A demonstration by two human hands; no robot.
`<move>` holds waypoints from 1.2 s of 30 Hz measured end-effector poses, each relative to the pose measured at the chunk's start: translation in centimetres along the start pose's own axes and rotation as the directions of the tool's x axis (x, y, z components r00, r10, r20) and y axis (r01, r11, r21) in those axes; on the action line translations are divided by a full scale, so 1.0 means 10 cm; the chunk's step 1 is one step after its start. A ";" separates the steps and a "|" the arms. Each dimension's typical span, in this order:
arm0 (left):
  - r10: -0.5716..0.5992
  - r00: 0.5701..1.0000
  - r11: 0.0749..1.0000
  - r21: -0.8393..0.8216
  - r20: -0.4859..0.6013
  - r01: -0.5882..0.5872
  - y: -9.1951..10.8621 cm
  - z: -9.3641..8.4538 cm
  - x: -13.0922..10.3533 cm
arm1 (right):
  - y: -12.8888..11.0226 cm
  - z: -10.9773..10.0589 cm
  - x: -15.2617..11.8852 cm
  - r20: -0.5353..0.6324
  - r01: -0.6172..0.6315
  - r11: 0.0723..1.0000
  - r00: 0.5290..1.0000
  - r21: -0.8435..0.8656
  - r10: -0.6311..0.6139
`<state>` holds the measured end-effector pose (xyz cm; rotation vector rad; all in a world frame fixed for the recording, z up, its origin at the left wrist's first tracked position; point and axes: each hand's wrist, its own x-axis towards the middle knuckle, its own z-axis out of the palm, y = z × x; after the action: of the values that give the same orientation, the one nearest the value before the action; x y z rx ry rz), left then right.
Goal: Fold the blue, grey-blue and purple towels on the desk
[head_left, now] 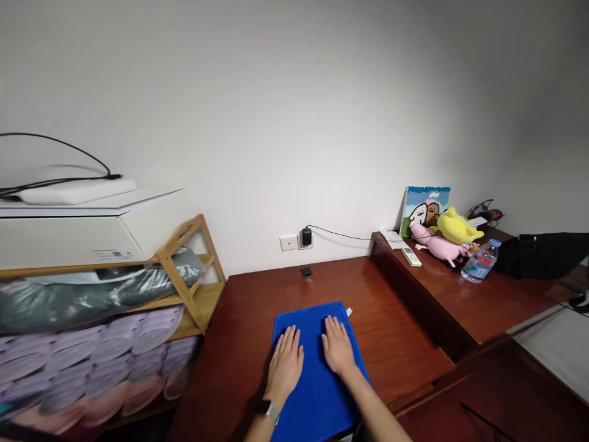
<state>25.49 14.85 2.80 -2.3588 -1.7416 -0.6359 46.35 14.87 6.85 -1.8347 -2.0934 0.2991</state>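
1. Two hands flat on the blue towel [317, 380], nothing gripped. My left hand [286, 363] has its fingers spread, palm down, watch [267, 409] on that wrist.
2. My right hand [337, 347] lies just beside it, also open and pressed on the cloth.
3. The towel sits folded on the wooden desk [243, 319], near the front edge.
4. Off right, a raised ledge has plush toys [444, 236] and a water bottle [480, 261].
5. Left side: bamboo shelf [197, 276] with packed stuff.

No text is legible: the white box's [69, 242] small label and the water bottle's [480, 262] label are blurred.
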 end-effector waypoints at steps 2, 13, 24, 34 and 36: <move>0.024 0.998 1.000 -0.015 0.055 -0.023 0.02 0.09 0.32 | -0.22 0.13 0.28 0.017 0.086 0.996 0.996 0.020 -0.086; -0.217 0.969 0.975 0.073 0.116 0.210 -0.43 0.32 0.38 | 0.50 0.09 0.69 0.085 -0.201 0.970 0.973 -0.136 0.214; -0.054 0.989 0.997 0.069 0.135 0.045 -0.19 0.20 0.58 | -0.23 0.24 0.56 -0.085 0.110 0.994 0.990 -0.006 -0.110; -0.187 0.975 0.982 0.053 0.118 0.182 -0.27 0.37 0.48 | 0.15 0.27 0.80 0.092 -0.051 0.996 0.994 -0.077 0.058; -0.242 0.966 0.969 0.068 0.087 0.236 -0.31 0.35 0.47 | 0.37 0.14 0.81 0.081 -0.132 0.984 0.987 -0.118 0.142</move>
<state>24.62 21.22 1.19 -2.1934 -2.0777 -0.5037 48.29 23.48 5.08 -2.0728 -2.0849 0.3082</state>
